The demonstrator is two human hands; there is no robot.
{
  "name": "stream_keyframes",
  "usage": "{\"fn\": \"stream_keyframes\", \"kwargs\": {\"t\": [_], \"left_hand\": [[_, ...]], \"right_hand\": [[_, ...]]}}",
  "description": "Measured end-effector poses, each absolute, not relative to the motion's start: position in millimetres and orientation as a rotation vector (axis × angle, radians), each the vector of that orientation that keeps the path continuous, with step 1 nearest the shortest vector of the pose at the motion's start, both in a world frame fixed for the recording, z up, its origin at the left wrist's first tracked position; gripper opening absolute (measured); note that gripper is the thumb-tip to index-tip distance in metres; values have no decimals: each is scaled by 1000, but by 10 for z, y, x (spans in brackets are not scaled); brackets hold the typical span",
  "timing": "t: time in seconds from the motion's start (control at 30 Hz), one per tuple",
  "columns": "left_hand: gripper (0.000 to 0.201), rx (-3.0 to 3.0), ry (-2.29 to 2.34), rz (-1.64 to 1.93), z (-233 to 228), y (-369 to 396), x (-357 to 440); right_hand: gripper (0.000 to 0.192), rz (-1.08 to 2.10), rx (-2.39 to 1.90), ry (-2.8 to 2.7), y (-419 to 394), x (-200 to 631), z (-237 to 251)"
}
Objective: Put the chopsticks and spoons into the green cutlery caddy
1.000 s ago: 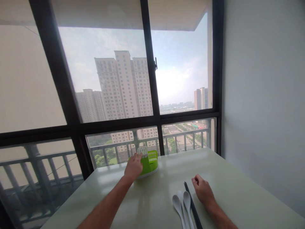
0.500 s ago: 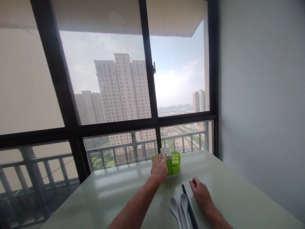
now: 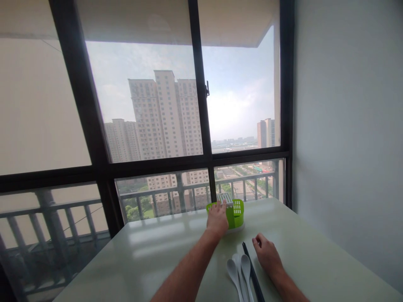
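My left hand reaches forward to the green utensil holder, with fingers stretched out and spread against its left front side. The holder has a grid-pierced wall, a pale base and a white slotted piece on top. The hand covers part of its front. My right hand rests on the table with curled fingers, and nothing shows in it. Just left of it lie black chopsticks. Beside these are white spoons, laid side by side with their bowls away from me.
The pale glossy table runs up to a dark-framed window. A plain wall borders its right side. Outside the glass stand a balcony railing and tall buildings.
The view has turned slightly left, so everything sits a little further right. My left hand's fingers look more spread on the holder. My right hand stays curled by the chopsticks.
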State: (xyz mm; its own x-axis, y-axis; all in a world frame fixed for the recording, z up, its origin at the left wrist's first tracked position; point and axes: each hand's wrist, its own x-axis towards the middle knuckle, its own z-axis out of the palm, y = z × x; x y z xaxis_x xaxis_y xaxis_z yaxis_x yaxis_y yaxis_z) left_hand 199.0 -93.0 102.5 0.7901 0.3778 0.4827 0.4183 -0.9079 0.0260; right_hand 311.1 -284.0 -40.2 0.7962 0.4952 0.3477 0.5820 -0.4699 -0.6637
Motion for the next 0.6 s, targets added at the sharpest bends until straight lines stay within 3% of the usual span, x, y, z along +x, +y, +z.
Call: {"fn": "stream_keyframes", "kwargs": {"t": [0.6], "left_hand": [[77, -2973, -577, -831, 1080, -982, 1982]], "right_hand": [[33, -158, -2109, -810, -2837, 3162, -466]]}}
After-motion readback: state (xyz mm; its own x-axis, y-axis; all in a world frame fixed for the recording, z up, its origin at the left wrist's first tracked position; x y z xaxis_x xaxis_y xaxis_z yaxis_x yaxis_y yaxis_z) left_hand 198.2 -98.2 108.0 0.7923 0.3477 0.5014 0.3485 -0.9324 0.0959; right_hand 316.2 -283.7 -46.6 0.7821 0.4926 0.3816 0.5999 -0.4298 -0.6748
